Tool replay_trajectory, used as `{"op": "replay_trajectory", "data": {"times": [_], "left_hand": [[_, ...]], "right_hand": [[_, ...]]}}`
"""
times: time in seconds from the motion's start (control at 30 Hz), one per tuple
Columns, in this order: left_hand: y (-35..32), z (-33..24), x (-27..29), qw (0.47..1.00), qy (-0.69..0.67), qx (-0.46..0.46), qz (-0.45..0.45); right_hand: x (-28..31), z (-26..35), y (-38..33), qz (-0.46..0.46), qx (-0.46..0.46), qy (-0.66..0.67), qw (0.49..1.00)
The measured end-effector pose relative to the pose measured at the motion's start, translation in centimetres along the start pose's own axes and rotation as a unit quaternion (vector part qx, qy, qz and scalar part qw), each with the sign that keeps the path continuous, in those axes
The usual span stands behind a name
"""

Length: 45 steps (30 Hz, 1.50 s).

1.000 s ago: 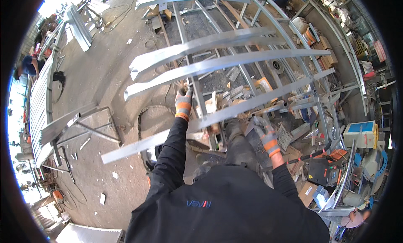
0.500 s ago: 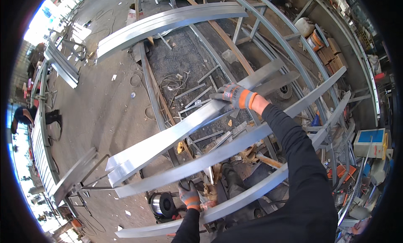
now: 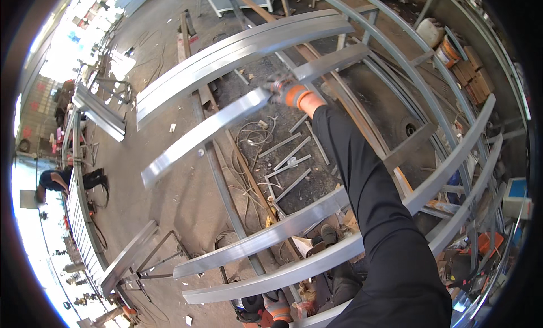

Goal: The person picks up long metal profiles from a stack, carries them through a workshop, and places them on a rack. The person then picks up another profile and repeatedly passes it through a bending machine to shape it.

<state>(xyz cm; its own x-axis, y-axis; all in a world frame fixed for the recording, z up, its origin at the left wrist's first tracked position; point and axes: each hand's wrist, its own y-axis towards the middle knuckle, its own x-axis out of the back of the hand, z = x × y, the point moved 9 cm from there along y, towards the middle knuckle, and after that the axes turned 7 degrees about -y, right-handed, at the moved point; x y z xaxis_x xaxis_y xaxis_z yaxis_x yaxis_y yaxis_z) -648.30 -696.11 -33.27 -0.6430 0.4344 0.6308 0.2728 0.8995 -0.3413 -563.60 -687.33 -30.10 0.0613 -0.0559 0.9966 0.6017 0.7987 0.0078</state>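
Observation:
My right hand point(image 3: 287, 95), in a grey and orange glove, is wrapped around the middle of a curved metal bar point(image 3: 206, 136). That bar is raised, slanting from lower left to upper right, just nearer than a set of similar curved bars point(image 3: 243, 48) lying side by side. Under and beside my right arm lie three more curved bars, one point(image 3: 254, 237) farthest from me, another point(image 3: 271, 276) in the middle and the nearest point(image 3: 322, 318) partly hidden. My left hand point(image 3: 277, 305), gloved alike, is low by a dark round object point(image 3: 247, 306), fingers extended, with no held thing visible.
A long curved steel frame point(image 3: 404, 67) runs along the right. Short metal offcuts point(image 3: 291, 152) and coiled cable point(image 3: 254, 136) lie on the floor. A bucket point(image 3: 448, 52) and cardboard boxes point(image 3: 474, 79) stand far right. Another person point(image 3: 56, 181) bends at the left.
My right hand has moved away from me and left, carrying one curved bar off the bars it lay with. The view has shifted, and my left hand sits lower in the picture.

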Motion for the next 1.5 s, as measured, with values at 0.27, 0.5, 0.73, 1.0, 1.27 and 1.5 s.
{"op": "replay_trajectory", "data": {"times": [0.27,0.5,0.73,1.0,1.27,1.5], "left_hand": [[1.2,-0.7,0.8,0.996,0.091,0.003,0.007],[0.8,0.8,0.8,0.994,0.105,0.007,-0.004],[0.1,4.4,-1.6,0.979,0.058,0.129,0.148],[-0.1,7.0,-1.4,0.918,0.267,0.212,0.201],[-0.2,4.8,-1.5,0.955,0.212,0.123,0.165],[0.4,2.9,-1.6,0.978,0.178,0.027,0.105]], "right_hand": [[-1.4,-3.9,9.0,-0.162,-0.135,-0.107,0.972],[-3.2,-4.6,13.3,-0.203,-0.161,-0.069,0.963],[-4.4,-6.4,15.7,-0.116,-0.176,-0.016,0.977],[-2.2,-3.6,13.6,-0.073,-0.192,-0.054,0.977],[-1.9,-2.9,13.6,-0.065,-0.172,-0.048,0.982],[-2.9,-3.2,13.9,-0.122,-0.177,-0.048,0.975]]}}
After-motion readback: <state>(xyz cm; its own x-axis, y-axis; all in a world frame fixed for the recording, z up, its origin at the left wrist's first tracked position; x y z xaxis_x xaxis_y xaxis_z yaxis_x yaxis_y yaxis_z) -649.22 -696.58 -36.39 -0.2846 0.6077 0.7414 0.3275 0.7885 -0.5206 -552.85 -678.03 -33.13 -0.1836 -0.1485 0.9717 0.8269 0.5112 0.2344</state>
